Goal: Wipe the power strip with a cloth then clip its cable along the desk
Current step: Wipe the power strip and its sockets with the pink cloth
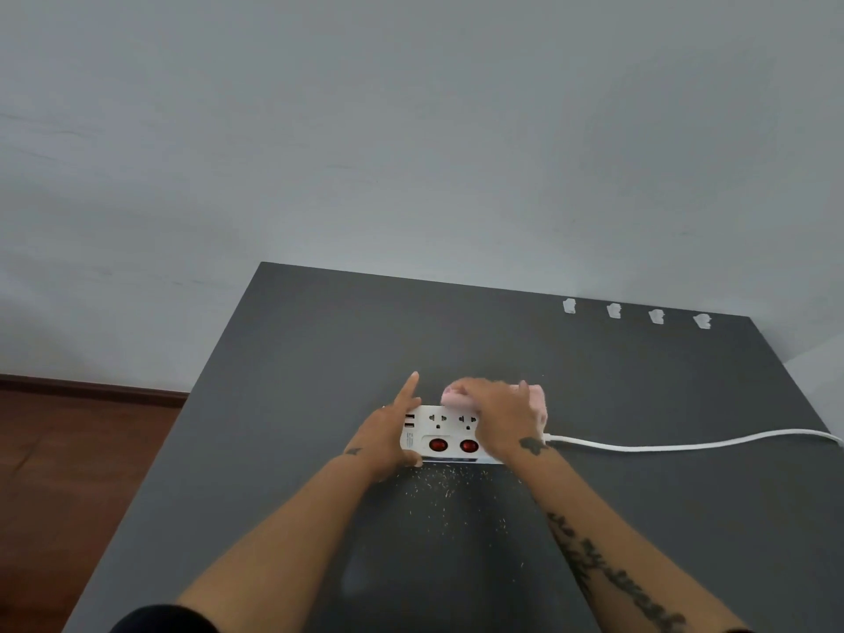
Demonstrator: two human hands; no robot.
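Observation:
A white power strip (440,432) with two red switches lies on the dark grey desk (319,349). My left hand (392,431) grips its left end, thumb at the near edge and index finger stretched along the far side. My right hand (500,415) holds a pink cloth (539,399) pressed on the strip's right half, hiding that part. The white cable (685,445) runs from the strip's right end to the desk's right edge. Several white cable clips (614,311) sit in a row near the far right edge.
Pale crumbs or dust (443,486) are scattered on the desk just in front of the strip. A grey wall (411,130) stands behind the desk. Brown wooden floor (68,472) shows to the left.

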